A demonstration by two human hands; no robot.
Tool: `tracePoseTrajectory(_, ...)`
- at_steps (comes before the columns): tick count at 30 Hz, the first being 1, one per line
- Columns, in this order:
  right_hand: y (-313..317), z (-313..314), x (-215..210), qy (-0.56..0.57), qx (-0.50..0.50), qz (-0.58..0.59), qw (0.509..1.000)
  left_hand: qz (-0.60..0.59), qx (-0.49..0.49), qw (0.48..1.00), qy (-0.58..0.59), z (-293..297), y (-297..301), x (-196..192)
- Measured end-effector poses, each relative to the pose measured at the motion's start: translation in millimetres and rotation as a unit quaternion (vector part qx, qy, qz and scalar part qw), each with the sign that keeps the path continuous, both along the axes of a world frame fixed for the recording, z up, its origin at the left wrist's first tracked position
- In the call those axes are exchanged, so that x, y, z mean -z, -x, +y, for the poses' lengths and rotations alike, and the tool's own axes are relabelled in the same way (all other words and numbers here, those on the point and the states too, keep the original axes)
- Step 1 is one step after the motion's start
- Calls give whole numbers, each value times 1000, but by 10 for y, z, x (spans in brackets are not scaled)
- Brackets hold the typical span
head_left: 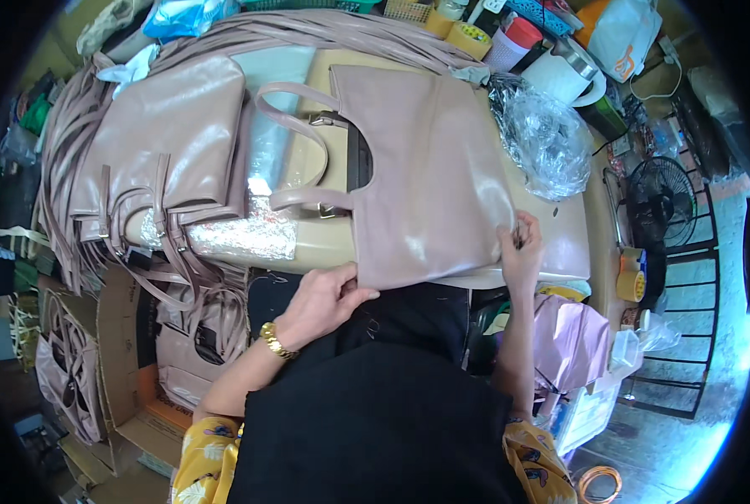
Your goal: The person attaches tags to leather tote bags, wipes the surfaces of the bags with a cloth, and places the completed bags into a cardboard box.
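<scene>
A dusty-pink handbag (434,168) lies flat on the table, its open top and buckled handles (295,197) turned to the left. My left hand (325,302), with a gold watch (276,342) on its wrist, pinches the bag's near left corner between thumb and fingers. At the near right corner, my right hand (522,252) is closed on the bag's edge with its fingers curled. Something small and dark shows among those fingers, too little to name. Beneath the bag's right side lies another pale pink piece (564,244).
More pink bags (169,126) are stacked at left, ringed by long pink straps (64,168). Cardboard boxes (119,353) with bags stand lower left. Clear plastic wrap (551,143), a white kettle (560,76) and tape rolls (467,39) sit far right; a black fan (660,197) stands beyond.
</scene>
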State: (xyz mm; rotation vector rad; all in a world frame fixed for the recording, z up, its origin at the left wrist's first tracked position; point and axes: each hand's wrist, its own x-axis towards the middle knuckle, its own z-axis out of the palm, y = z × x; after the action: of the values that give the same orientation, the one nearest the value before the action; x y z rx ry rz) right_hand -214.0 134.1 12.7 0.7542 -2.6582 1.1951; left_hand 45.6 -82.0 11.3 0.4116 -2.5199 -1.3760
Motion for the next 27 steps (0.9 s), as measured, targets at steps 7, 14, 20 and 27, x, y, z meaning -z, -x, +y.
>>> tracePoseTrajectory(7,-519,-565,-332,145,-116,-53,981,-17,-140,988,-55,-107,-14,-152)
tracePoseTrajectory(14,-842,-967,189,94,-208,-2,974,-8,-54,983,176,-72,314,-80)
tracePoseTrajectory(20,-868,-878,-39,68,-249,-60,964,-9,-88,992,-95,-176,72,158)
tracePoseTrajectory(27,-1073,-810,-146,32,-292,-45,955,107,-169,977,73,-49,161,32)
